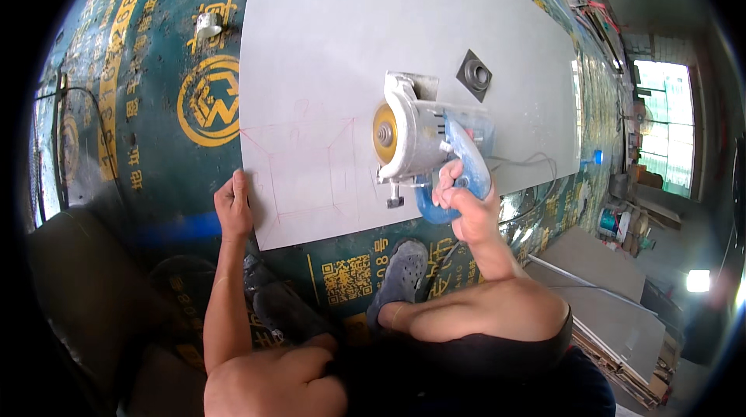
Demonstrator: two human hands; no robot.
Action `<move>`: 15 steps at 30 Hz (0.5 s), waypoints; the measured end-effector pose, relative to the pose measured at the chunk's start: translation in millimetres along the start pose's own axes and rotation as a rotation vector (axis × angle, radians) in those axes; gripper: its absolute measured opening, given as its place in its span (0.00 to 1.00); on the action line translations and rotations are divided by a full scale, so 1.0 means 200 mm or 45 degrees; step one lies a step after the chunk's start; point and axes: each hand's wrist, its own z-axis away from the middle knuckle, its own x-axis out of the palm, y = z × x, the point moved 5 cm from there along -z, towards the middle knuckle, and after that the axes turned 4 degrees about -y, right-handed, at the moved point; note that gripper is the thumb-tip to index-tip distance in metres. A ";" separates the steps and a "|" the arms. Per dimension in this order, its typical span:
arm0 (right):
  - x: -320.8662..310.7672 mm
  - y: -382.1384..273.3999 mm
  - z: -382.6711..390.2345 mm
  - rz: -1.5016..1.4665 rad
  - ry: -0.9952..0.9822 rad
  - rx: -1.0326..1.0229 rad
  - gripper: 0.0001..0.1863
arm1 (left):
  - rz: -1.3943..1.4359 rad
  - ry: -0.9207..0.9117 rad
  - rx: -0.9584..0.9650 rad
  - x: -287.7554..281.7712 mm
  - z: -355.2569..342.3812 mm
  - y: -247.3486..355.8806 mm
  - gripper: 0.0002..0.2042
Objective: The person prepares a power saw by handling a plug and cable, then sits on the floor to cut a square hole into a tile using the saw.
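Across green floor sheeting (179,67), your right hand (468,205) grips the saw (420,137); your left hand's (233,205) fingers curl by the panel (326,44), hold unclear. Ideally, brace it while cutting.

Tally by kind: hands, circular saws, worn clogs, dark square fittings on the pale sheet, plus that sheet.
Left hand and right hand: 2
Circular saw: 1
Grey clogs: 2
Dark square fitting: 1
Pale sheet: 1
Total: 7
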 end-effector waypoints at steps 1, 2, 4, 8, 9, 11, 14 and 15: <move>0.01 0.00 -0.02 0.033 -0.026 -0.026 0.16 | 0.008 -0.003 -0.005 0.00 0.00 0.00 0.25; 0.02 0.00 -0.03 0.057 -0.042 -0.038 0.16 | -0.014 0.006 -0.007 0.00 0.00 0.00 0.26; 0.03 0.01 -0.05 0.100 -0.034 -0.053 0.16 | 0.004 -0.008 0.003 0.00 0.00 0.00 0.26; 0.06 0.05 -0.07 0.060 -0.025 -0.022 0.14 | -0.011 0.004 0.007 0.00 0.00 0.00 0.26; 0.07 0.05 -0.07 0.055 -0.022 -0.025 0.14 | -0.054 0.019 0.009 -0.01 0.00 0.00 0.26; 0.08 0.07 -0.08 0.057 -0.009 -0.020 0.13 | -0.016 0.002 0.016 -0.01 0.00 0.00 0.26; 0.08 0.08 -0.09 0.090 0.002 -0.007 0.13 | -0.038 0.002 0.031 -0.01 -0.01 -0.01 0.26; 0.08 0.08 -0.09 0.089 -0.004 -0.005 0.13 | -0.094 0.018 0.042 -0.01 -0.01 -0.01 0.26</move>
